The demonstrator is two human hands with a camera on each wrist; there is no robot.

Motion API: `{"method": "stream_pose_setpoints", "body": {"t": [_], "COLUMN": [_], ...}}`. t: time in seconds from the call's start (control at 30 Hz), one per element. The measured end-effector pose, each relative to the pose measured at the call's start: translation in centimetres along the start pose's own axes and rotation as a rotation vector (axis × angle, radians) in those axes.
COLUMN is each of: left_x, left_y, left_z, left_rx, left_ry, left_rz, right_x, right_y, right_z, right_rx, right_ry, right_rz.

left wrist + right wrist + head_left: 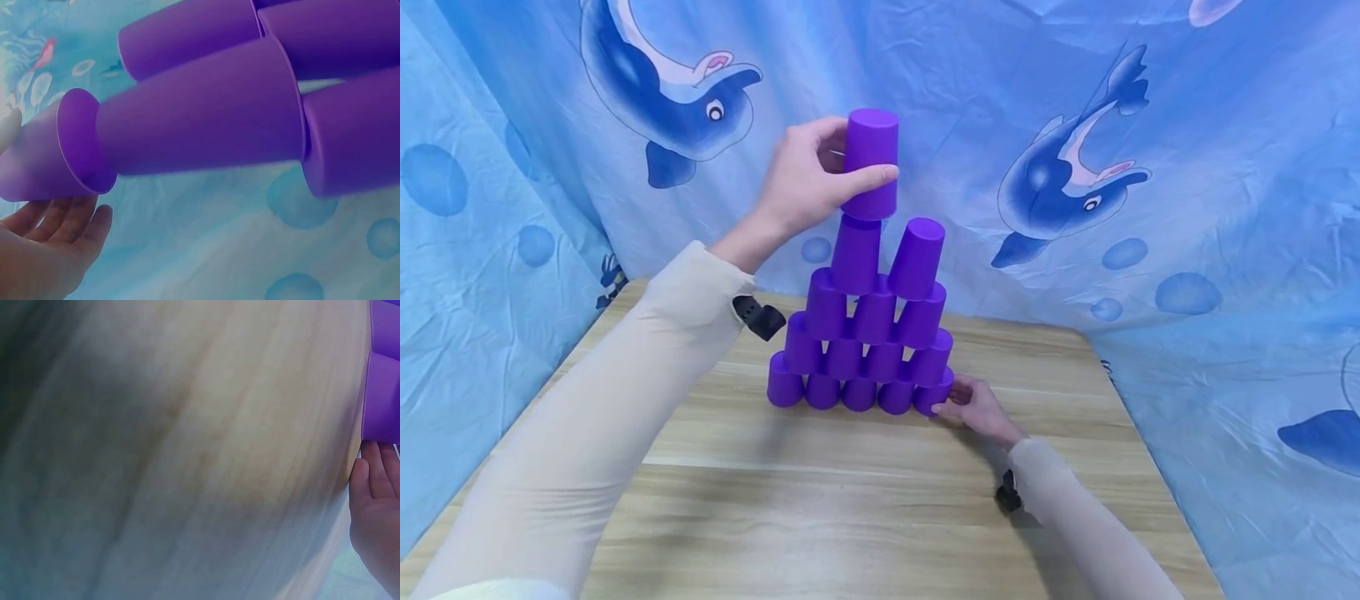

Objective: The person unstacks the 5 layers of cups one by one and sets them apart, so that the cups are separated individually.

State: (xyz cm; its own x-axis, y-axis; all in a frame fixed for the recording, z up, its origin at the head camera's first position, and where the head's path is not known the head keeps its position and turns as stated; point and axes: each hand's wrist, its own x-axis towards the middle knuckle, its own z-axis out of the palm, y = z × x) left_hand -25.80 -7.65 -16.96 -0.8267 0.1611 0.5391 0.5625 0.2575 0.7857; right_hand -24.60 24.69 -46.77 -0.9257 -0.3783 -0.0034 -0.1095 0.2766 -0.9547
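My left hand [808, 171] grips an upside-down purple cup [872, 146], thumb in front and fingers behind. That cup is just above the upper left cup [856, 258] of a purple cup tower [874, 321]; whether they touch I cannot tell. In the left wrist view the held cup [37, 156] shows its open rim towards the closed end of the cup below [206, 112]. Low at the tower's right side, my right hand [981, 410] holds the bottom-row end cup [931, 398] between thumb and fingers. In the right wrist view, its fingers [378, 469] reach that cup's side [382, 403].
The tower stands on a wood-grain table [850, 517], its rows narrowing upward. Beside the upper left cup stands another upper cup [919, 258]. Behind and around the table hangs a blue curtain [955, 100] with dolphin prints. Black straps sit on both sleeves.
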Motion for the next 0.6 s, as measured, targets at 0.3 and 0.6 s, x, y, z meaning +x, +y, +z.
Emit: {"method": "stream_pose_setpoints", "body": {"t": [0.3,0.6], "left_x": [-1.0,-3.0], "left_y": [-1.5,-5.3], "left_z": [-2.7,-6.0], "left_rx": [0.037,0.158], "left_ry": [0.092,0.181], "left_rz": [-0.028,-0.104], "right_x": [-0.4,-0.3], "right_y": [-0.9,-0.8], "right_z": [0.0,0.1], "right_rx": [-0.030,-0.027], "right_ry": [0.003,-0.017], "right_rz": [0.002,-0.006]}}
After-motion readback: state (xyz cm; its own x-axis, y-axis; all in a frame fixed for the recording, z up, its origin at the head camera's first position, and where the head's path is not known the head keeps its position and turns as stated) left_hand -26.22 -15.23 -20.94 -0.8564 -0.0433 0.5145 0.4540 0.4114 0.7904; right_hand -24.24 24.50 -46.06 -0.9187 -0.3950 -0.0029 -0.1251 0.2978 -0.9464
